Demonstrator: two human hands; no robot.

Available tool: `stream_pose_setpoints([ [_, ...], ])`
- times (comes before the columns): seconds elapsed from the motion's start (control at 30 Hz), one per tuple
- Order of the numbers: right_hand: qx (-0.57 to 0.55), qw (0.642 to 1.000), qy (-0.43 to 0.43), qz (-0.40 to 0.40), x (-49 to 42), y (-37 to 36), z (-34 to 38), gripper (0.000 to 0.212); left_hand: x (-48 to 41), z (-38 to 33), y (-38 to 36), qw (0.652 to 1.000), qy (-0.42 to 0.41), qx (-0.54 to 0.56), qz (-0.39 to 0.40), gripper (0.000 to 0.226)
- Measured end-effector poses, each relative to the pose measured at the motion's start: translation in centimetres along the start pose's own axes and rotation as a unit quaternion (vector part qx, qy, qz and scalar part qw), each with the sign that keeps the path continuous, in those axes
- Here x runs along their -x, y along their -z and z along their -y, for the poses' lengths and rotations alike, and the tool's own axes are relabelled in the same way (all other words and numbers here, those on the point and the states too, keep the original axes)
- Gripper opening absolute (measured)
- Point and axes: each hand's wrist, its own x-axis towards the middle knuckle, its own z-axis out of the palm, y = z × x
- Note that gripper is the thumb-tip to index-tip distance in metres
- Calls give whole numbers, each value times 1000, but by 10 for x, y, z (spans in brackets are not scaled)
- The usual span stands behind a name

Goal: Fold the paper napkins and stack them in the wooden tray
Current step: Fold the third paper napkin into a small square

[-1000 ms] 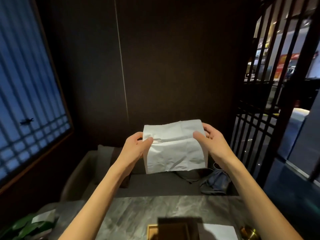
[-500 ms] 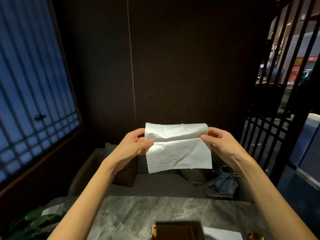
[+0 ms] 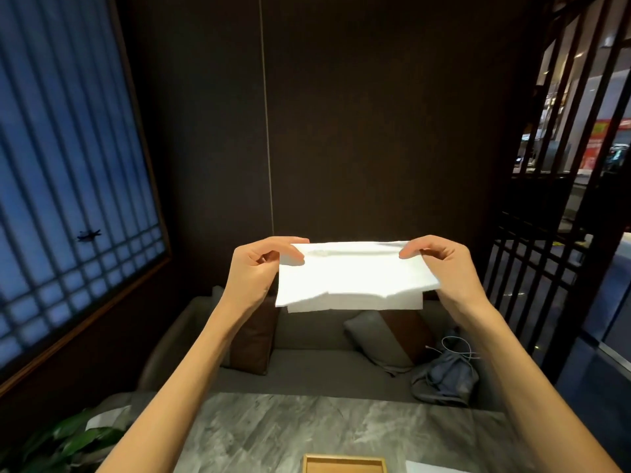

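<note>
Folding step in hand: the left hand and right hand each pinch an upper corner of the white rectangular paper napkin, held in the air above the grey marbled desk, well apart from the light wooden tray at its near edge. The front flap now hangs almost to the lower edge; earlier it covered only a top strip. The next move probably calls for aligning the edges, creasing, then lowering into the tray.

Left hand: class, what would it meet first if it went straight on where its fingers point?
The left hand pinches the napkin at its top corner, fingers pointing toward the right hand. Sliding on along the top edge, it would probably meet that hand's fingertips first, though depth is unclear.
</note>
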Motion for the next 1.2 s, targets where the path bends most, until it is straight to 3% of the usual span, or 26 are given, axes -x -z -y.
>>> stream_pose_setpoints([
  [0.13, 12, 1000, -6, 2, -3, -1, 0, 45, -5, 3, 3, 999, 21, 16, -24, 37],
  [0.4, -57, 998, -26, 29, 4, -4, -6, 19, 1, 10, 3, 999, 45, 1, -15, 24],
  [0.57, -87, 990, -109, 34, 17, -7, -17, 31, 12, 20, 4, 998, 63, -29, -1, 29],
  [0.63, -55, 992, -113, 19, 22, -10, -20, 24, 13, 24, 5, 996, 75, -51, 23, 40],
  [0.73, 64, 996, -51, 24, 28, -13, -25, 17, 20, 36, 5, 978, 108, -166, 66, 53],
  [0.8, 123, 990, -24, 66, 30, -18, -25, 21, 31, 46, -1, 966, 123, -207, 90, 47],
  [0.87, 181, 972, -28, 145, 30, -23, -22, 27, 47, 52, -16, 960, 145, -174, 167, 37],
  [0.97, 283, 909, -33, 305, 29, -32, -19, 39, 73, 55, -45, 929, 228, -56, 287, 49],
  [1.03, 314, 877, -42, 363, 32, -36, -25, 42, 90, 57, -60, 918, 255, -6, 305, 34],
  [1.1, 305, 881, -47, 358, 38, -35, -34, 42, 104, 60, -70, 919, 277, 37, 279, 20],
  [1.2, 236, 945, -81, 211, 55, -28, -58, 42, 118, 62, -79, 928, 312, 34, 202, 11],
])
